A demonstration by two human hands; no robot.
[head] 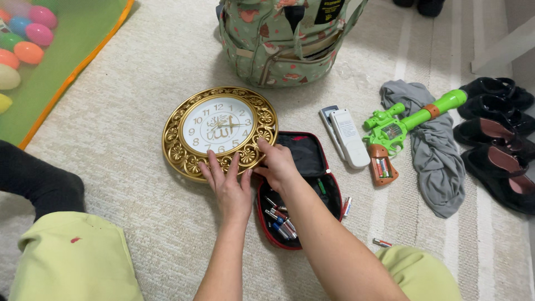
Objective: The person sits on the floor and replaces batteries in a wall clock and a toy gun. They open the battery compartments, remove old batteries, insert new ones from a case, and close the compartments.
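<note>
Knees: yellow-green trousers [72, 259] at the bottom edge, left and right, over the cream carpet [139, 184].
Loose battery: one battery [382, 242] lies on the carpet just beside the right knee.
Left hand: left hand [231, 187] rests flat, fingers spread, on the lower rim of the wall clock — not closed around it.
Right hand: right hand [277, 164] pinches the clock's lower right rim between thumb and fingers, close beside the left hand.
Pouch: open red-edged case [312, 167] under the right forearm, holding batteries [281, 223].
Clock: round gold-framed wall clock [220, 131] lies face up on the carpet, its right edge overlapping the case.
Right side: two white remotes [346, 136], green toy gun [404, 125] on a grey cloth [440, 167], black shoes [496, 139].
Far: patterned green backpack [284, 39] — and coloured plastic eggs [25, 39] at the top left.
</note>
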